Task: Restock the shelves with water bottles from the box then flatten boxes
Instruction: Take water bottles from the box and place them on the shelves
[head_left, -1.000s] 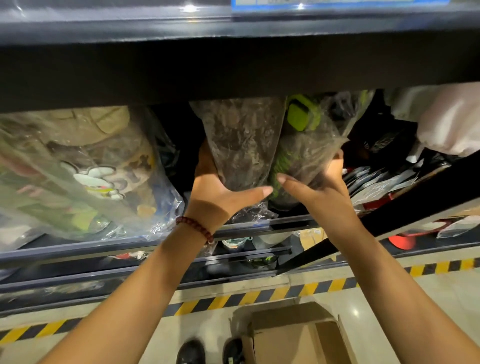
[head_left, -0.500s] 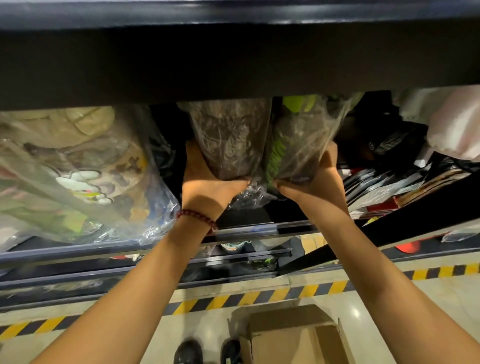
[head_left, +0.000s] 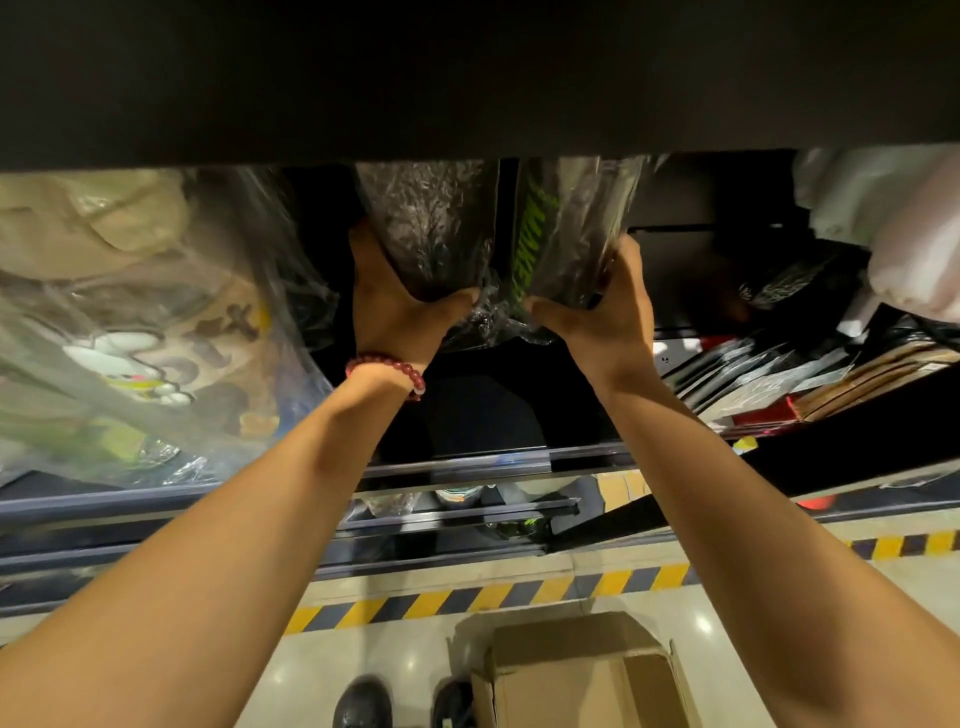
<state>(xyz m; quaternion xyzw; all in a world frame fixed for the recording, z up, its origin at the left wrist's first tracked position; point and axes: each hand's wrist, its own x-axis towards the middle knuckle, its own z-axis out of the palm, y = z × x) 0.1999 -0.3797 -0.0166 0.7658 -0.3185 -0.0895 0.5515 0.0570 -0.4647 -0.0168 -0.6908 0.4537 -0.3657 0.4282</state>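
We are mid-restock: left hand (head_left: 402, 306) and right hand (head_left: 605, 306) each grip a wrapped bottle (head_left: 431, 228) on the shelf (head_left: 467, 462), next pushing them fully in.

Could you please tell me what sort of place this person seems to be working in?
Probably a shop stockroom or warehouse aisle: tiered dark metal shelving crammed with plastic-wrapped goods, yellow-and-black hazard tape along the floor, and an open cardboard box at the person's feet.

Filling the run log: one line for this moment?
left hand grips left wrapped bottle | right hand grips right wrapped bottle | cardboard box open
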